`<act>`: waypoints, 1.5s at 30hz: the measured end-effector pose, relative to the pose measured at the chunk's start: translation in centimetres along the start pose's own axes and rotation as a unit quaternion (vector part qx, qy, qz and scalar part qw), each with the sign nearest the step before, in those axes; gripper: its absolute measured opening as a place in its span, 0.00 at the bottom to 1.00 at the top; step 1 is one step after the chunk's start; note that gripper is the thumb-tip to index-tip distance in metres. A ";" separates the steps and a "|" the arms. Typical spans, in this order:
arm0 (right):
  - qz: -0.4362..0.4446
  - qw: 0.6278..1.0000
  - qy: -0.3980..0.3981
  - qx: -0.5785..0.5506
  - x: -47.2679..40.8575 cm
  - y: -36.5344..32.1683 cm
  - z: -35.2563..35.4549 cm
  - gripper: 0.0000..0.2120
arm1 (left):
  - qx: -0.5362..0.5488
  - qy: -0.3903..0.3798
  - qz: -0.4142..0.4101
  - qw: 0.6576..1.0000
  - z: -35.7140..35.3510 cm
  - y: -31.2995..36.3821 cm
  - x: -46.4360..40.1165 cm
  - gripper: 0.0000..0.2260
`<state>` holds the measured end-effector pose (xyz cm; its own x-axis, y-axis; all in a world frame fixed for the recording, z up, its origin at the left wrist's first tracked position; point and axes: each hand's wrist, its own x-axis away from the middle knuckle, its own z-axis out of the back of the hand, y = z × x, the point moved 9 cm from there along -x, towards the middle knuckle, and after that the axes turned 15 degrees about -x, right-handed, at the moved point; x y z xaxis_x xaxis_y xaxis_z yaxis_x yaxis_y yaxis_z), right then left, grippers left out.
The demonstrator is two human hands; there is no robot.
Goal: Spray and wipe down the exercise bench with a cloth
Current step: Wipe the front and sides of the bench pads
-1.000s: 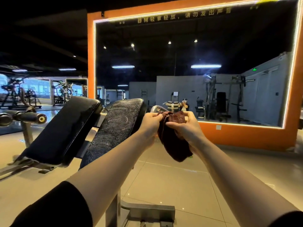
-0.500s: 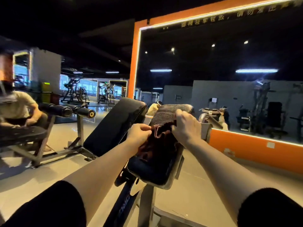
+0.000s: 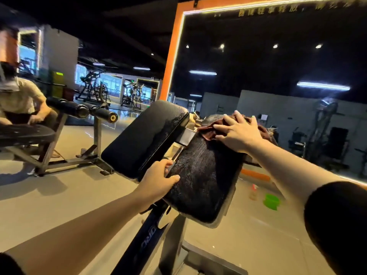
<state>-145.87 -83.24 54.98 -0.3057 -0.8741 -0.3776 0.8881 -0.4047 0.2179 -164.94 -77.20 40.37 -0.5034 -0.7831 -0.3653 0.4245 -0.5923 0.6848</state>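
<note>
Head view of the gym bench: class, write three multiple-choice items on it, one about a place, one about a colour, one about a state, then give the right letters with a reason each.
1. Where does the cloth lie?
A. at the far top end of the right pad
B. on the floor
C. on the left pad

2. What colour is the frame round the mirror?
A. blue
B. orange
C. white

3. How is the right hand placed?
A. hanging idle at the side
B. curled round a spray bottle
C. spread flat on the cloth

Answers: 1 A, the cloth sits bunched at the pad's upper end under the hand. 2 B, the frame beside the light strip is orange. 3 C, its fingers are straight and splayed over the cloth, while the left hand grips the right pad's near edge.
</note>
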 end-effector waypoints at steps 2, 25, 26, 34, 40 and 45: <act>0.016 1.000 0.022 -0.016 0.3 -2.0 -0.6 0.28 | 0.015 0.016 0.014 1.000 0.1 -0.8 0.2 0.19; 0.208 0.976 -0.053 0.020 0.1 -8.8 -3.9 0.25 | 0.101 0.015 0.011 0.995 -0.4 -2.7 1.1 0.24; 0.132 0.990 -0.034 0.024 -2.4 -5.4 -2.5 0.24 | 0.077 0.014 -0.008 0.997 -0.5 -2.3 1.2 0.25; 0.291 0.957 -0.006 -0.004 0.8 -12.9 -5.8 0.33 | -0.045 0.062 -0.094 0.993 -0.3 -0.6 1.8 0.28; 0.098 0.995 0.000 0.015 -6.0 -2.3 -0.5 0.22 | -0.067 0.051 -0.119 0.989 -0.2 0.1 2.4 0.31; 0.172 0.983 0.055 -0.028 -1.9 -7.4 -3.1 0.30 | -0.068 0.076 -0.121 0.987 0.0 0.0 2.3 0.28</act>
<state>-150.80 -77.79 51.27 0.0524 -0.9212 -0.3855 0.9511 -0.0716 0.3005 -166.09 -79.03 39.47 -0.4885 -0.6292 -0.6045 0.4087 -0.7771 0.4786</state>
